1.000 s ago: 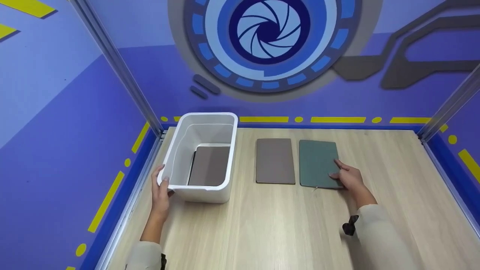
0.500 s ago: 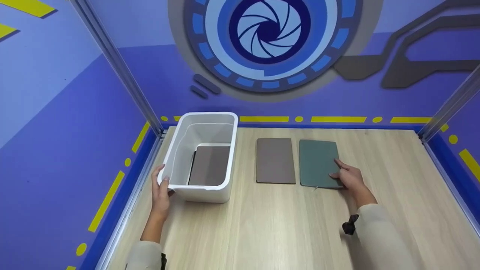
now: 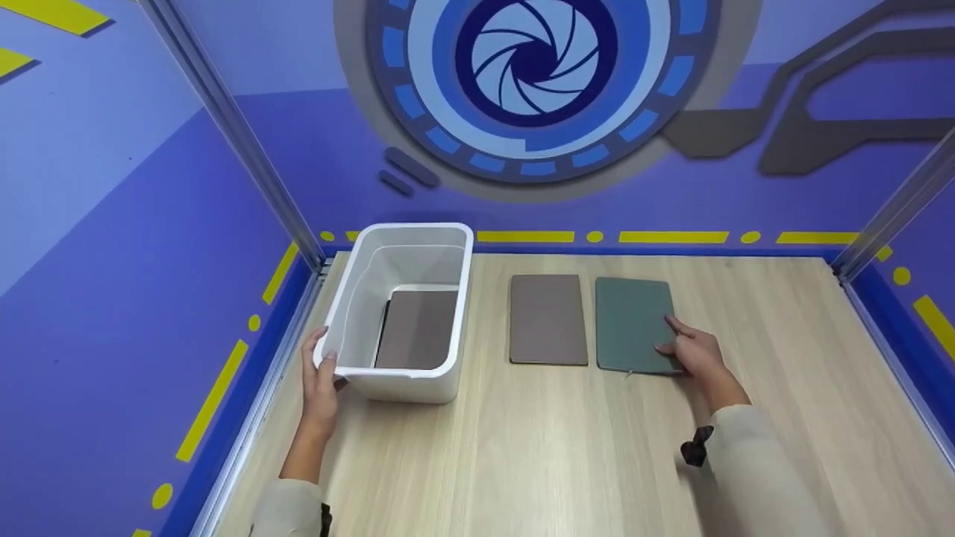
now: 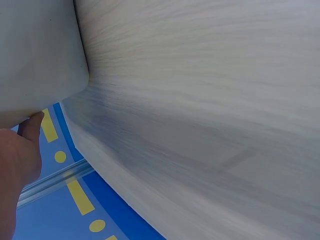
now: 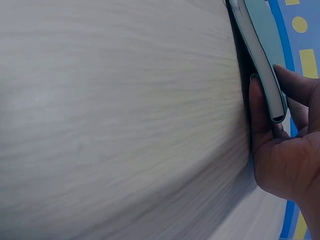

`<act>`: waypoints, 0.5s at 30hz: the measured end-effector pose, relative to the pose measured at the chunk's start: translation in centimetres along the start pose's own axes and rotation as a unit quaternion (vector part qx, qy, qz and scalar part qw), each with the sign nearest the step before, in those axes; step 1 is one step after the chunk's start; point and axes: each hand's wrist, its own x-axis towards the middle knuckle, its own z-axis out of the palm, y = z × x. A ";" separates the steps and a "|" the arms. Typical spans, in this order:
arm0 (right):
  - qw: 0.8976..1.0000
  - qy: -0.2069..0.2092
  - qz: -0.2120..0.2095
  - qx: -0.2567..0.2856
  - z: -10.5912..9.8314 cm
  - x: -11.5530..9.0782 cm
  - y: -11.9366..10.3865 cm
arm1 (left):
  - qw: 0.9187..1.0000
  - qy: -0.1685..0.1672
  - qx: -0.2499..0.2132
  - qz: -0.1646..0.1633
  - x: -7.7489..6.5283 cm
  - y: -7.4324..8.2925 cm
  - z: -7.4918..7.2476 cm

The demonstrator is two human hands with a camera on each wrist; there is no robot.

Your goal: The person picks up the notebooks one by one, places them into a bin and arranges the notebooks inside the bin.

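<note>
A white plastic bin [image 3: 406,384] stands at the table's left with a brown notebook [image 3: 418,328] lying in its bottom. My left hand [image 3: 319,388] grips the bin's near left corner, thumb at the rim; in the left wrist view part of that hand [image 4: 20,155] shows against the bin's wall [image 4: 40,55]. Right of centre lies a green notebook [image 3: 634,324]. Its right edge is pinched by my right hand [image 3: 697,354]. The right wrist view shows fingers on both faces of the green notebook [image 5: 265,65], with this edge lifted off the table.
Between bin and green notebook, a second brown notebook [image 3: 548,321] lies flat on the wooden table [image 3: 537,447]. Blue and purple panels [image 3: 582,212] with yellow marks rise behind and at both sides. Metal posts [image 3: 239,142] stand at the back corners.
</note>
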 end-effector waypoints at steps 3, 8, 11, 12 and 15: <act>1.000 -0.001 0.007 0.005 -0.1 -0.1 0.0 | 1.000 -0.001 0.001 0.000 0.0 0.0 0.0; 1.000 -0.004 0.012 0.002 -0.1 0.0 0.1 | 1.000 0.002 0.000 0.001 0.0 -0.1 0.1; 1.000 -0.004 0.011 -0.001 -0.1 0.1 0.1 | 1.000 0.001 -0.003 0.001 0.0 -0.1 0.1; 1.000 -0.004 0.009 -0.001 -0.1 0.2 0.2 | 1.000 -0.001 -0.003 0.001 -0.1 -0.1 0.0; 1.000 -0.005 0.007 -0.001 -0.1 0.2 0.1 | 1.000 -0.004 -0.001 -0.001 -0.1 0.0 0.0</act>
